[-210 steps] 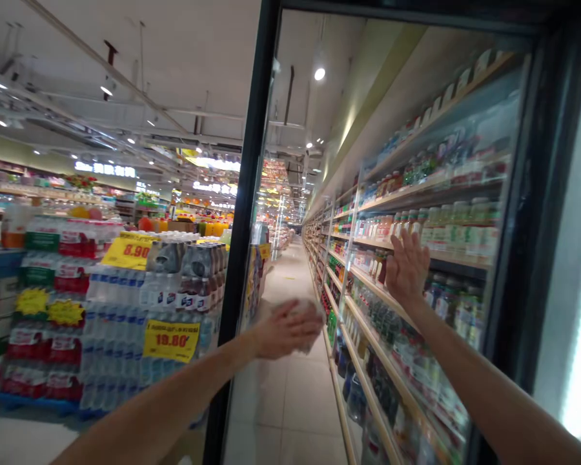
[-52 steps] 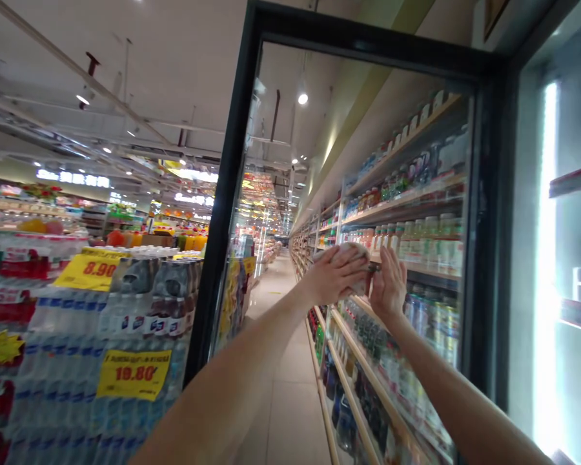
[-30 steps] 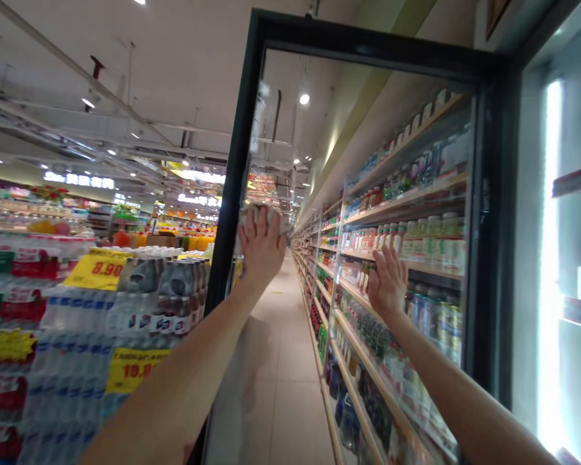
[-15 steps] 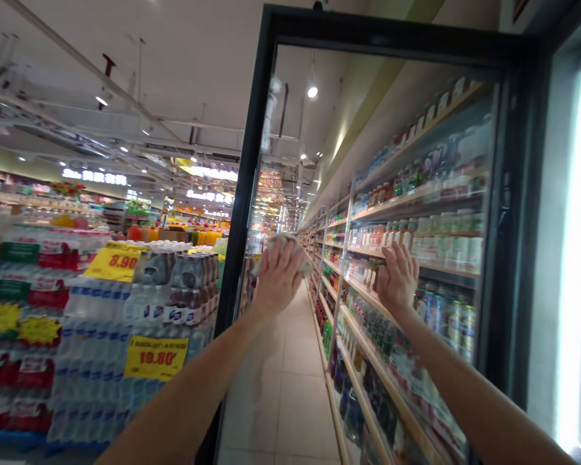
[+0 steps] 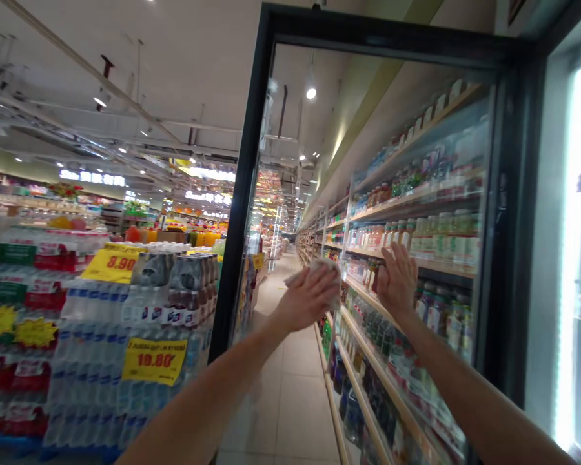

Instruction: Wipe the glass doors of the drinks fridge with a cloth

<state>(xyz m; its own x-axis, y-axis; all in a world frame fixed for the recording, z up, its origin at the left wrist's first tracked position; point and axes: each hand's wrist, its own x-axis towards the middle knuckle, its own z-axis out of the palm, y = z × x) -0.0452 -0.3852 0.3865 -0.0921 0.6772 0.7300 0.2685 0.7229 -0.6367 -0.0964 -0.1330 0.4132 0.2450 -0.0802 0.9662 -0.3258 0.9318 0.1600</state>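
Note:
A glass door (image 5: 290, 394) with a black frame (image 5: 243, 200) stands swung open in front of me. My left hand (image 5: 306, 303) presses a pale, crumpled cloth (image 5: 326, 266) on the glass, its fingers bent over it; the palm side is hidden. To the right of it, my right hand (image 5: 399, 281) rests on the same pane with the fingers stretched upward, holding nothing. Drink shelves (image 5: 363, 289) and a tiled aisle show in the glass behind both hands.
Stacked packs of bottled drinks (image 5: 84, 361) stand left of the door, with yellow price signs (image 5: 153, 360) on them. At the right edge is a lit cooler interior (image 5: 569, 271) beside the door's hinge side.
My left hand has slid the cloth rightward and slightly down across the glass, closer to my right hand. The right hand stays in nearly the same place.

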